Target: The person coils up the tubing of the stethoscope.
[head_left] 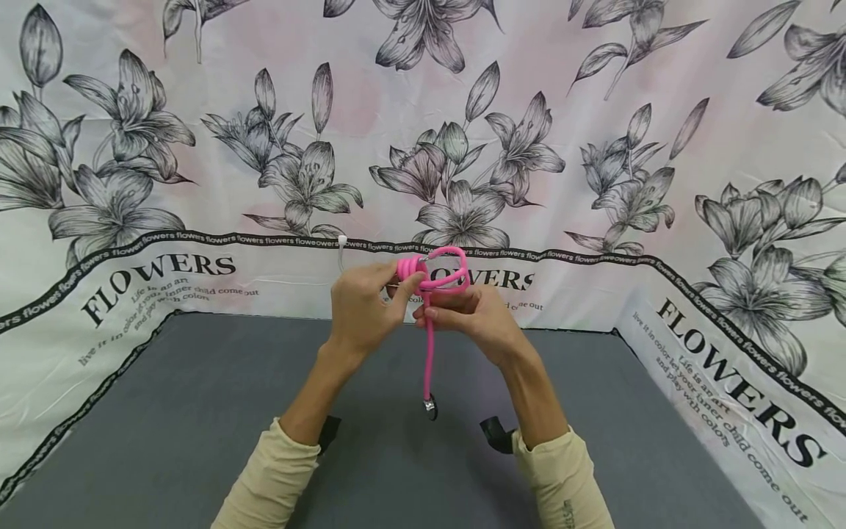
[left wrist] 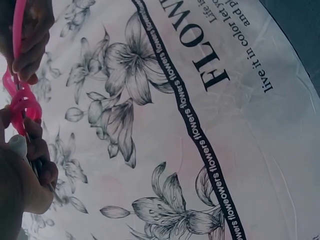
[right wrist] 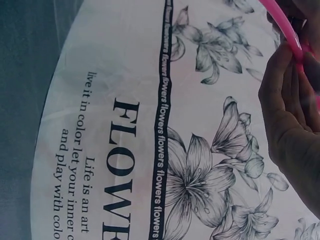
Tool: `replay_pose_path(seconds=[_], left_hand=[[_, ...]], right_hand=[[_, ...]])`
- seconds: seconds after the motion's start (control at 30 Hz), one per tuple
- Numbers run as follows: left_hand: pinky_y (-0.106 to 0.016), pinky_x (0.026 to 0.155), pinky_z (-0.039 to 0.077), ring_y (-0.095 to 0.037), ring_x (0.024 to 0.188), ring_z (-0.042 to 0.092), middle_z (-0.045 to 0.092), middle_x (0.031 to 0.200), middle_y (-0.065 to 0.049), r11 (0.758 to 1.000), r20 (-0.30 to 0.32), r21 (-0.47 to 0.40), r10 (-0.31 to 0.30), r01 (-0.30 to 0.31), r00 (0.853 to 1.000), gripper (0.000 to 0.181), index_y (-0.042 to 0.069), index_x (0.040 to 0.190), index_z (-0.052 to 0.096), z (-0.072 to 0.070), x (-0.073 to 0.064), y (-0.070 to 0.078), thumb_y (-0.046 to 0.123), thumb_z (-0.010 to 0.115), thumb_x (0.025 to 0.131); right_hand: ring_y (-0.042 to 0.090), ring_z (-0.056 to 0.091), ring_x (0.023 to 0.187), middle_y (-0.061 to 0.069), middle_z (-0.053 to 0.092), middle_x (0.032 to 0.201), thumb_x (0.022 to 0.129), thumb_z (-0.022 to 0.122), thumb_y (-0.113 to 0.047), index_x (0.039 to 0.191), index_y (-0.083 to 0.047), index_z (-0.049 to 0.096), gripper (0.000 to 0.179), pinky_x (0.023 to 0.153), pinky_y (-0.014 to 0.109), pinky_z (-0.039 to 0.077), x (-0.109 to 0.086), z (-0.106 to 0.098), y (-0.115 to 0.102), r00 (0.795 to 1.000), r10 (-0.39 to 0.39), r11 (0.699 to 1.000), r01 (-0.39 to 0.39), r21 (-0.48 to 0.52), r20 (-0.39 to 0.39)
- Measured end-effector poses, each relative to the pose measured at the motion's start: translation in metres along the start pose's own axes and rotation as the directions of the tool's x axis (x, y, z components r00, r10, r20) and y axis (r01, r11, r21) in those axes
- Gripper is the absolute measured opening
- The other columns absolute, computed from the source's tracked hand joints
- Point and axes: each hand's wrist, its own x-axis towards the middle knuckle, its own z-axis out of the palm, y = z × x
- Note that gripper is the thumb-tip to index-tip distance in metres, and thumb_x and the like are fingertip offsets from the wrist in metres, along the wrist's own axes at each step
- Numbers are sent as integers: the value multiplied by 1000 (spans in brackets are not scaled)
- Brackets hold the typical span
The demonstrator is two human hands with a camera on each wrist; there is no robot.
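Observation:
A pink cord (head_left: 409, 267), wound into several tight turns with a loose loop on the right, is held up in front of the wall cloth. My left hand (head_left: 365, 297) grips the wound turns between thumb and fingers. Below the loop, my right hand (head_left: 477, 314) pinches the cord where it hangs down. A metal clasp (head_left: 430, 406) with a black part dangles from its lower end. Behind the left hand, a white tip (head_left: 341, 240) on a thin grey stem sticks up. The left wrist view shows a white rounded end (left wrist: 17, 145) by the left hand, next to the pink turns.
A dark grey table (head_left: 218, 411) spreads below both hands. White cloth (head_left: 581, 294) printed with flowers and lettering stands around its back and sides. Black straps (head_left: 497, 435) show at the wrists, by the cream sleeves (head_left: 562, 477).

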Motion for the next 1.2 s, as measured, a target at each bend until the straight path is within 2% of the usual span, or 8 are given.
replay_pose_path(seconds=[0.2,0.37,0.47,0.53,0.67,0.8,1.0,1.2], left_hand=[[-29,50,34,-17,51,46,59,58,-4,998,-22,64,-10,11,1000,31,10,73,67,0,-1,-6,30,77,95],[-34,52,40,-20,51,49,58,57,-4,987,-62,163,-4,14,998,37,10,70,62,0,-2,-5,32,77,95],[-35,54,42,-21,50,48,54,56,-4,976,-66,216,7,7,998,40,9,68,59,-1,-2,-3,33,77,95],[-34,53,40,-21,49,45,50,54,-4,971,-53,237,3,10,999,43,9,66,56,-1,-2,-2,33,76,96],[-29,52,31,-19,48,38,41,53,-2,970,-3,241,-21,21,1000,45,9,64,55,-3,-3,-1,34,77,95],[-26,50,25,-17,46,37,39,52,-1,966,46,260,-2,-10,999,48,10,63,53,-2,-4,0,37,77,95],[-30,47,30,-21,44,40,40,51,-2,946,88,318,38,-64,995,52,11,61,49,3,-5,6,38,76,95],[-34,51,39,-21,48,43,44,53,-2,940,152,334,24,-74,988,46,8,66,60,3,-4,12,41,73,96]], right_hand=[[15,80,92,-2,82,95,96,70,1,123,15,67,30,90,38,63,-1,10,-4,999,26,1000,-25,-7,28],[16,79,86,2,81,93,94,71,3,124,14,67,32,85,40,64,-2,15,-9,998,61,998,-61,-28,32],[16,77,83,15,79,97,93,72,4,128,11,67,36,80,38,65,-4,17,-13,999,45,991,-41,-124,25],[16,76,85,21,78,103,94,73,2,132,8,66,40,82,36,64,-6,18,-16,999,24,970,-16,-242,32],[18,74,92,20,77,106,96,73,-4,135,6,65,41,88,35,63,-13,23,-23,999,-16,872,39,-488,52],[21,74,88,16,78,100,93,74,-1,121,4,73,28,83,35,63,-19,30,-27,994,-104,753,94,-652,23],[22,68,84,12,74,97,89,75,7,111,1,79,23,72,31,58,-26,43,-32,954,-298,483,122,-867,-32],[22,61,83,8,64,88,87,67,20,106,-3,81,33,69,29,50,-28,40,-37,903,-429,277,150,-949,17]])
